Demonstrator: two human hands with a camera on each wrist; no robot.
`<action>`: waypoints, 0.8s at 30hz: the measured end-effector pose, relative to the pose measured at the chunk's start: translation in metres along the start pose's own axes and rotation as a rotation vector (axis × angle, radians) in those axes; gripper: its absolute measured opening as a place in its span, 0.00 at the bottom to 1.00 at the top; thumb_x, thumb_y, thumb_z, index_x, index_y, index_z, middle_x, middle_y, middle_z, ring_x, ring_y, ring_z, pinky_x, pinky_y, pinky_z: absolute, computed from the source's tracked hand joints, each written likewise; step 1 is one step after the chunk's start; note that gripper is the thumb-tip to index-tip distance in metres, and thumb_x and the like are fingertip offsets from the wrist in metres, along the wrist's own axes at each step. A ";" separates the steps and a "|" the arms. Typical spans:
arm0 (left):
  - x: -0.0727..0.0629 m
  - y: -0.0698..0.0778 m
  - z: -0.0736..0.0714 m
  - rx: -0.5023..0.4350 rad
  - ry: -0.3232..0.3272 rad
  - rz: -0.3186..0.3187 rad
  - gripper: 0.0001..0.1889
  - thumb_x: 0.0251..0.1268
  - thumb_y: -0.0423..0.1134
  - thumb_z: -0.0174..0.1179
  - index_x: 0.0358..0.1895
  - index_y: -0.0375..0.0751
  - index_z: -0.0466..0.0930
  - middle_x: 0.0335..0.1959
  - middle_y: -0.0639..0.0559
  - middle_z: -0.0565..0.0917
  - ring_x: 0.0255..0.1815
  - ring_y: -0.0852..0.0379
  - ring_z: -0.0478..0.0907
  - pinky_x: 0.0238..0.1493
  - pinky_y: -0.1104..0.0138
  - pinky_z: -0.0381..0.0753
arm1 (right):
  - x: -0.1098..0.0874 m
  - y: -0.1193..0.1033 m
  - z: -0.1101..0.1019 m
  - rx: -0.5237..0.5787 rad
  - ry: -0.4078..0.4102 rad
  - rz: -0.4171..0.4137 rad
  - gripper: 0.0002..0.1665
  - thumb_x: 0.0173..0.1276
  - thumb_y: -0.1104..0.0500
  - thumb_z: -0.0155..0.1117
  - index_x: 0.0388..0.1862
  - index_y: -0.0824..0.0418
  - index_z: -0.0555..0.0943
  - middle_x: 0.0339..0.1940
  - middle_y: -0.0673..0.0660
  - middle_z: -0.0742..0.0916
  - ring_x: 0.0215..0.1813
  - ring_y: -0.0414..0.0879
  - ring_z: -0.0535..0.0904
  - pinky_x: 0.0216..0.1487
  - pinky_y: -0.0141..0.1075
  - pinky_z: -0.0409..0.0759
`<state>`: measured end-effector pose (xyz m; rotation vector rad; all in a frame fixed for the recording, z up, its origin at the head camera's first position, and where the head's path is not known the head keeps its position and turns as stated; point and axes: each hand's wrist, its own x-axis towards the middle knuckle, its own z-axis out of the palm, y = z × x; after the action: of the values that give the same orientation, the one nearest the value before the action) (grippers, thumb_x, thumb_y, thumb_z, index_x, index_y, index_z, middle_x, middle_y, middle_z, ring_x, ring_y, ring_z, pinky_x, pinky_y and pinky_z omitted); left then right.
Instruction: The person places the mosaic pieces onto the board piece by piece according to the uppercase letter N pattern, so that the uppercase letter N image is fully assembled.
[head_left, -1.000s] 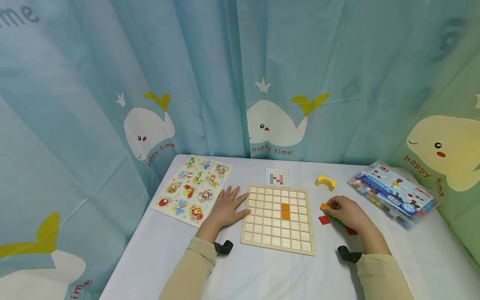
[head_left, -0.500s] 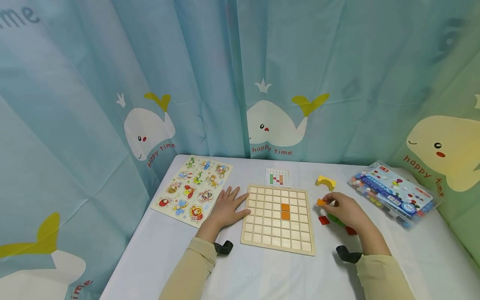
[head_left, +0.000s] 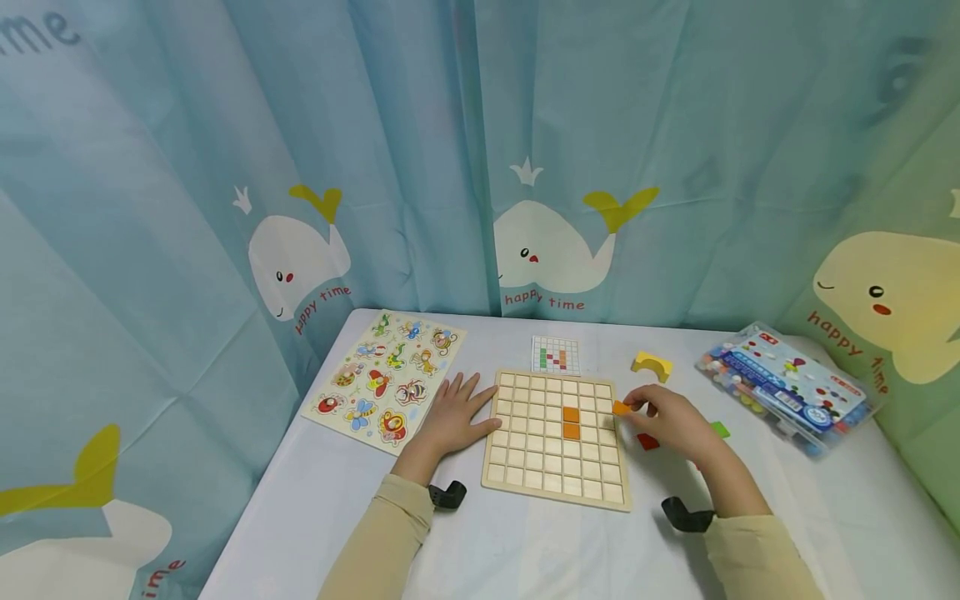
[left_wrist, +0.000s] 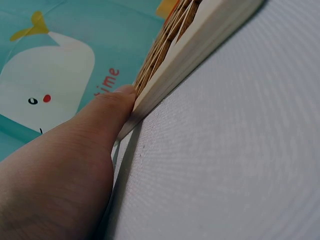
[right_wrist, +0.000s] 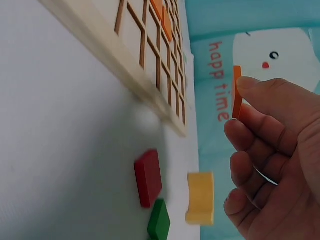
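A wooden grid board lies mid-table, with two orange square tiles set one above the other in its cells. My left hand rests flat on the table, fingers spread, its thumb touching the board's left edge; in the left wrist view the thumb meets the wooden rim. Between thumb and fingertips my right hand pinches another orange tile, held over the board's right edge. A red tile and a green tile lie beside and behind that hand, which partly hides more tiles.
A pattern card with coloured squares lies behind the board. The yellow arch block is at the back right, near a clear plastic box of small colourful pieces. An insect picture board lies at the left.
Pinching the orange tile, my right hand has lifted it from among the loose tiles and carried it left to the board's right edge. The left hand has stayed in place.
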<state>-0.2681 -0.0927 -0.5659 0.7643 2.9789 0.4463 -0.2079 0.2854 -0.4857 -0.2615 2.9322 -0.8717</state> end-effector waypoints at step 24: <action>0.000 0.000 0.000 0.004 0.002 0.000 0.37 0.68 0.73 0.43 0.77 0.65 0.57 0.81 0.49 0.53 0.82 0.40 0.44 0.81 0.45 0.41 | -0.004 -0.031 0.035 0.060 -0.063 -0.057 0.10 0.66 0.54 0.69 0.44 0.55 0.82 0.36 0.48 0.82 0.37 0.43 0.72 0.34 0.32 0.73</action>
<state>-0.2676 -0.0925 -0.5656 0.7651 2.9825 0.4408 -0.1958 0.2413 -0.4979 -0.3638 2.8481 -0.9399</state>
